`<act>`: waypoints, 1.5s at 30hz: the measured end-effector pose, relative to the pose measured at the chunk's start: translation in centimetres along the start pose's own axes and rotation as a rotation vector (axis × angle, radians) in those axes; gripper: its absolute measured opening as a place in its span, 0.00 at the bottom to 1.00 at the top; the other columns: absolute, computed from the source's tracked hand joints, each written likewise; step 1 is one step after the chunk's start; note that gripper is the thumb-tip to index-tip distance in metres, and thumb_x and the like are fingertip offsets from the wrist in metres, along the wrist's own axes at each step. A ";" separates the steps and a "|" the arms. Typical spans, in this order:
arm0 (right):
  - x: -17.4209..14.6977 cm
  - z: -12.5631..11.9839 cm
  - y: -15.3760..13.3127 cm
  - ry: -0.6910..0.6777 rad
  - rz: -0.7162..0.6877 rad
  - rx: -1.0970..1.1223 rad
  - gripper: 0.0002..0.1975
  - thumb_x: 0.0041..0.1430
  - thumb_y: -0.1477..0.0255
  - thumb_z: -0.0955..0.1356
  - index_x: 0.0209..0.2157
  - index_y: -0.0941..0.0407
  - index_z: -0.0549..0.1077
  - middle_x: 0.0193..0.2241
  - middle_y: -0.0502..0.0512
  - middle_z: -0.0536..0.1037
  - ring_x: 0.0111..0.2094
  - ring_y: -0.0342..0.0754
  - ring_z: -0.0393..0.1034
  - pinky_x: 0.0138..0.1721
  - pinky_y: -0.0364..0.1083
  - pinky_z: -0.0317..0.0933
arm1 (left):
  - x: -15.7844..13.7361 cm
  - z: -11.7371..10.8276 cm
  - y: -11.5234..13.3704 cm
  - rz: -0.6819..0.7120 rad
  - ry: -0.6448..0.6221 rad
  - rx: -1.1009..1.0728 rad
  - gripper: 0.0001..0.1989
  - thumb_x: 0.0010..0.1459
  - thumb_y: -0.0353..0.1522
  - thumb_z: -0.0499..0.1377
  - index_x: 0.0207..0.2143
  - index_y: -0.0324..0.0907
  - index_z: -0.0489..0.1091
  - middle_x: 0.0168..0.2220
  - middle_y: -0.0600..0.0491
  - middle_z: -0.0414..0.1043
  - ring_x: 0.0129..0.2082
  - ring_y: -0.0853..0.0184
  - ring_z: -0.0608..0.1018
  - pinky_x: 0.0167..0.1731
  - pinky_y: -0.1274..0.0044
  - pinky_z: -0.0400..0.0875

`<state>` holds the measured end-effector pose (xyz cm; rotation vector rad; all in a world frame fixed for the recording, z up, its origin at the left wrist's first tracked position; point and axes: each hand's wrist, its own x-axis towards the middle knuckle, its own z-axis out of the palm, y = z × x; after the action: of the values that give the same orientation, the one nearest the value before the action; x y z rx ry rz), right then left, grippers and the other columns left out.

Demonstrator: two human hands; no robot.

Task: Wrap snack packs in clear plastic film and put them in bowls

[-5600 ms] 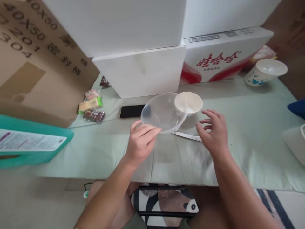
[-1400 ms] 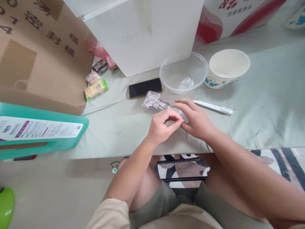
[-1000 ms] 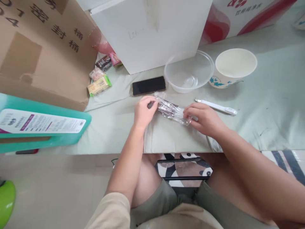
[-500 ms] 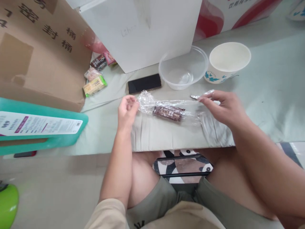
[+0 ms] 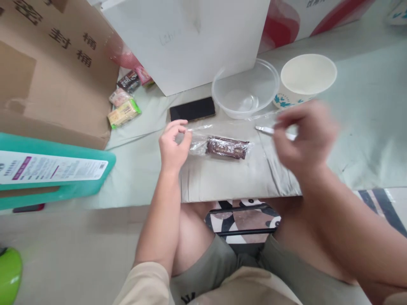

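A brown-wrapped snack bar [image 5: 227, 148] lies on the cloth between my hands, with crinkled clear plastic film [image 5: 198, 145] around its left end. Beside that end is my left hand [image 5: 174, 146], its thumb and fingers apart and curved, close to the film. My right hand [image 5: 305, 137] is raised and smeared by motion, thumb and fingers drawn together. A thin strand of clear film runs toward it from near the bowl. Partly hidden under the right hand is a slim, pale, knife-like tool [image 5: 265, 129] with a narrow tip.
Behind the bar are a black phone [image 5: 192, 109], a clear plastic bowl [image 5: 244, 95] and a white paper tub [image 5: 308, 76]. Small packaged snacks [image 5: 124, 113] lie by a cardboard box [image 5: 57, 84]. A white box [image 5: 190, 46] stands behind. A teal container [image 5: 95, 169] is at left.
My right hand has lifted and moved slightly right, drawing film off the bar. My left fingers have spread from their pinch on the film. The bar has turned slightly and lies less covered.
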<state>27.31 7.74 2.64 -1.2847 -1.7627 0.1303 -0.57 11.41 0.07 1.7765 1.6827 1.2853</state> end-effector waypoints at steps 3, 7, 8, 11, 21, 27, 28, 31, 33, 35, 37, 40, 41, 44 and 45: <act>-0.8 2.3 -1.9 -0.450 -0.125 -0.034 0.13 0.63 0.72 0.67 0.49 0.51 0.73 0.40 0.58 0.79 0.40 0.56 0.73 0.41 0.53 0.64 | 0.2 -0.1 0.6 -0.118 0.015 -0.098 0.09 0.61 0.35 0.61 0.27 0.43 0.69 0.30 0.54 0.77 0.31 0.68 0.78 0.36 0.76 0.73; -1.5 4.1 -1.8 -0.637 -0.129 -0.220 0.13 0.63 0.75 0.64 0.47 0.53 0.76 0.36 0.59 0.81 0.41 0.57 0.72 0.41 0.52 0.59 | 0.7 -0.3 1.0 -0.215 0.026 -0.143 0.11 0.62 0.35 0.61 0.26 0.43 0.67 0.24 0.57 0.73 0.20 0.73 0.71 0.24 0.78 0.67; -1.6 4.0 -1.6 -0.654 -0.151 -0.219 0.12 0.64 0.76 0.64 0.43 0.53 0.77 0.34 0.58 0.80 0.39 0.56 0.72 0.39 0.51 0.58 | 0.8 -0.4 0.9 -0.234 0.026 -0.138 0.12 0.62 0.35 0.61 0.26 0.44 0.67 0.23 0.57 0.72 0.18 0.74 0.70 0.23 0.78 0.65; -1.6 2.9 -0.9 -0.729 -0.212 -0.136 0.11 0.62 0.77 0.63 0.35 0.53 0.76 0.31 0.54 0.79 0.30 0.50 0.70 0.33 0.49 0.55 | 1.2 -0.7 0.5 -0.291 0.028 -0.110 0.13 0.61 0.34 0.61 0.23 0.44 0.66 0.21 0.58 0.71 0.17 0.74 0.68 0.21 0.78 0.62; -0.3 3.0 -0.6 -0.687 -0.145 -0.175 0.10 0.63 0.73 0.65 0.41 0.52 0.78 0.34 0.59 0.81 0.42 0.59 0.73 0.47 0.57 0.60 | 1.2 -0.9 -2.1 -0.333 0.013 -0.002 0.14 0.56 0.34 0.63 0.20 0.43 0.65 0.16 0.59 0.63 0.18 0.72 0.64 0.21 0.78 0.55; -0.7 0.1 -0.9 -1.064 -0.158 0.101 0.09 0.62 0.75 0.65 0.38 0.51 0.78 0.30 0.51 0.81 0.29 0.48 0.73 0.35 0.48 0.61 | 1.6 -0.5 -1.9 -0.408 0.063 -0.098 0.16 0.57 0.32 0.63 0.20 0.43 0.63 0.16 0.60 0.58 0.17 0.74 0.60 0.20 0.78 0.53; -0.6 -0.3 -1.1 -1.135 -0.119 0.149 0.09 0.62 0.74 0.66 0.39 0.51 0.78 0.28 0.50 0.81 0.27 0.47 0.72 0.32 0.47 0.60 | 1.7 -0.4 -1.9 -0.426 0.058 -0.121 0.14 0.58 0.33 0.63 0.21 0.43 0.65 0.16 0.60 0.58 0.17 0.74 0.60 0.20 0.78 0.53; -0.2 0.2 -1.5 -1.044 -0.048 0.148 0.10 0.65 0.71 0.65 0.41 0.52 0.78 0.28 0.51 0.80 0.27 0.47 0.73 0.31 0.46 0.61 | 1.5 -0.5 -2.1 -0.495 0.016 -0.184 0.12 0.57 0.38 0.66 0.26 0.43 0.70 0.17 0.59 0.62 0.16 0.74 0.62 0.18 0.78 0.54; 0.1 1.7 -1.6 -0.827 -0.073 0.037 0.12 0.65 0.71 0.63 0.44 0.53 0.78 0.37 0.57 0.82 0.36 0.52 0.76 0.38 0.49 0.64 | 0.9 -1.0 -2.3 -0.552 -0.056 -0.200 0.15 0.56 0.42 0.67 0.24 0.43 0.70 0.18 0.57 0.66 0.16 0.74 0.63 0.17 0.78 0.55; 0.4 3.5 -1.6 -0.727 -0.127 -0.068 0.16 0.63 0.73 0.64 0.50 0.53 0.77 0.48 0.60 0.80 0.47 0.58 0.74 0.47 0.54 0.65 | 0.0 -1.7 -2.3 -0.611 -0.201 -0.195 0.19 0.54 0.44 0.68 0.22 0.42 0.70 0.19 0.53 0.70 0.15 0.73 0.64 0.16 0.78 0.55; 0.5 5.1 -1.6 -0.757 -0.157 -0.129 0.23 0.59 0.74 0.67 0.56 0.52 0.73 0.55 0.60 0.77 0.52 0.61 0.72 0.51 0.57 0.64 | -0.9 -2.2 -1.9 -0.639 -0.379 -0.184 0.17 0.51 0.42 0.70 0.20 0.41 0.72 0.19 0.52 0.71 0.16 0.73 0.65 0.16 0.78 0.56; 0.2 6.5 -1.4 -0.781 -0.123 -0.171 0.31 0.55 0.74 0.69 0.62 0.51 0.68 0.59 0.62 0.73 0.52 0.62 0.72 0.49 0.57 0.65 | -1.8 -2.2 -0.7 -0.616 -0.498 -0.276 0.12 0.49 0.35 0.69 0.20 0.41 0.72 0.19 0.54 0.70 0.19 0.71 0.69 0.20 0.78 0.62; 0.1 6.6 -1.4 -0.775 -0.110 -0.173 0.33 0.55 0.73 0.68 0.64 0.50 0.66 0.59 0.63 0.73 0.52 0.62 0.72 0.48 0.57 0.66 | -1.9 -2.0 -0.2 -0.626 -0.487 -0.352 0.09 0.48 0.34 0.68 0.20 0.42 0.72 0.21 0.54 0.71 0.21 0.70 0.72 0.22 0.78 0.66; -0.2 6.5 -1.2 -0.779 -0.085 -0.132 0.37 0.54 0.72 0.68 0.67 0.51 0.62 0.55 0.64 0.75 0.51 0.63 0.72 0.47 0.57 0.66 | -1.6 -1.6 1.4 -0.749 -0.431 -0.648 0.04 0.45 0.33 0.65 0.24 0.42 0.73 0.29 0.50 0.77 0.30 0.64 0.79 0.31 0.73 0.76; -0.2 6.3 -1.2 -0.791 -0.067 -0.100 0.38 0.54 0.72 0.69 0.67 0.52 0.60 0.53 0.64 0.76 0.50 0.63 0.72 0.46 0.56 0.66 | -1.4 -1.5 1.8 -0.802 -0.416 -0.740 0.04 0.44 0.33 0.64 0.24 0.42 0.73 0.31 0.49 0.79 0.32 0.63 0.80 0.32 0.73 0.77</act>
<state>21.98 9.60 -0.33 -1.3389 -2.4965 0.5826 -0.52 9.25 1.78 0.7316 1.2221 0.8911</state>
